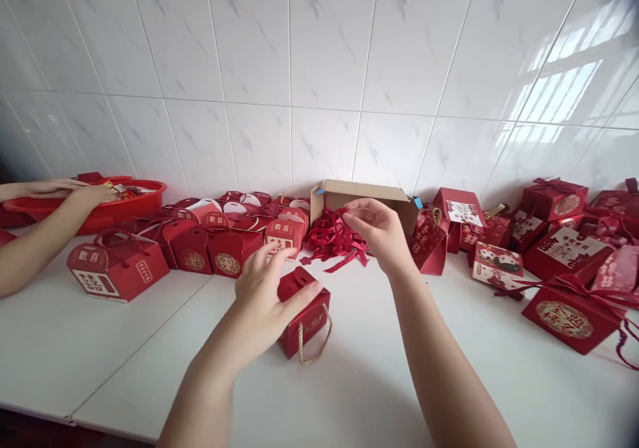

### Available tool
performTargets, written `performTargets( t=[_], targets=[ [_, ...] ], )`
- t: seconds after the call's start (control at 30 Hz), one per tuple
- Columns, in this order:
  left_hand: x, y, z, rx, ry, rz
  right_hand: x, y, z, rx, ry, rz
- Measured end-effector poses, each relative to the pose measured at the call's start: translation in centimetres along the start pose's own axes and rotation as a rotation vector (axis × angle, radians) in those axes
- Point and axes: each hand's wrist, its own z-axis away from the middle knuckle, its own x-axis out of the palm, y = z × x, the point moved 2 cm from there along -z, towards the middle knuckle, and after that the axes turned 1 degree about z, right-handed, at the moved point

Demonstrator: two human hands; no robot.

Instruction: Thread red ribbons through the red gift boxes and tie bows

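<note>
My left hand is spread, thumb and fingers apart, over a small red gift box. It covers the box's left side, and I cannot tell whether it touches it. A twisted gold cord handle hangs down the front of that box. Farther back, my right hand pinches thumb against fingers at a tangle of dark red ribbons. A bit of ribbon shows at those fingertips. The tangle spills from the mouth of a cardboard carton lying against the wall.
Red gift boxes stand in rows at the left, with a larger handled box in front. Another person's hands reach into a red basin of small packets. Ribbon-tied boxes crowd the right. A tiled wall closes the back.
</note>
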Motion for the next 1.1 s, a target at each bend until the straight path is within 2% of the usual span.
performTargets(
  t=[0.07,0.17,0.23,0.33,0.4,0.43,0.5,0.6,0.67,0.7,0.73,0.77,0.87,0.9,0.93,0.97,1.1],
  targets=[
    [0.2,2.0,-0.3,-0.031,0.062,0.177,0.6,-1.9,1.2,0.006,-0.175,-0.255],
    [0.7,3.3,0.5,-0.113,0.175,0.497,1.4,-3.5,2.6,0.043,-0.410,-0.360],
    [0.8,3.2,1.4,-0.142,0.149,0.606,1.4,-3.8,3.1,0.089,-0.527,-0.311],
    [0.0,2.6,2.5,-0.113,0.008,0.721,0.5,-3.7,3.3,0.144,-0.693,-0.215],
    [-0.9,2.3,2.8,-0.087,-0.046,0.870,-0.5,-3.6,3.3,0.149,-0.748,-0.233],
    [-1.4,2.2,2.9,-0.092,-0.035,0.966,-1.0,-3.6,3.4,0.143,-0.760,-0.282],
    [-2.3,1.8,2.7,-0.140,0.057,1.169,-2.0,-3.6,3.4,0.109,-0.759,-0.423],
    [-3.0,1.0,2.4,-0.278,0.282,1.350,-2.9,-4.1,3.6,0.032,-0.713,-0.580],
    [-3.0,0.7,2.4,-0.343,0.386,1.297,-2.9,-4.5,3.6,0.005,-0.606,-0.552],
    [-3.0,0.8,2.4,-0.335,0.400,1.226,-2.7,-4.7,3.8,0.007,-0.592,-0.501],
    [-2.8,1.1,2.6,-0.308,0.396,1.136,-2.2,-4.9,4.0,0.028,-0.639,-0.432],
    [-2.6,1.5,2.8,-0.275,0.387,1.034,-1.5,-5.1,4.3,0.067,-0.748,-0.360],
    [-1.8,3.1,3.9,-0.241,0.429,0.743,1.2,-5.0,5.7,0.229,-1.183,-0.168],
    [-1.5,3.7,4.2,-0.255,0.451,0.683,2.2,-4.9,6.0,0.265,-1.242,-0.140],
    [-1.2,4.2,4.6,-0.259,0.455,0.643,3.1,-4.7,6.2,0.279,-1.230,-0.140],
    [-1.0,4.7,4.8,-0.245,0.449,0.614,4.1,-4.6,6.3,0.281,-1.164,-0.184],
    [-0.9,5.6,5.3,-0.163,0.482,0.507,6.4,-3.8,5.7,0.368,-0.765,-0.550]
  ],
)
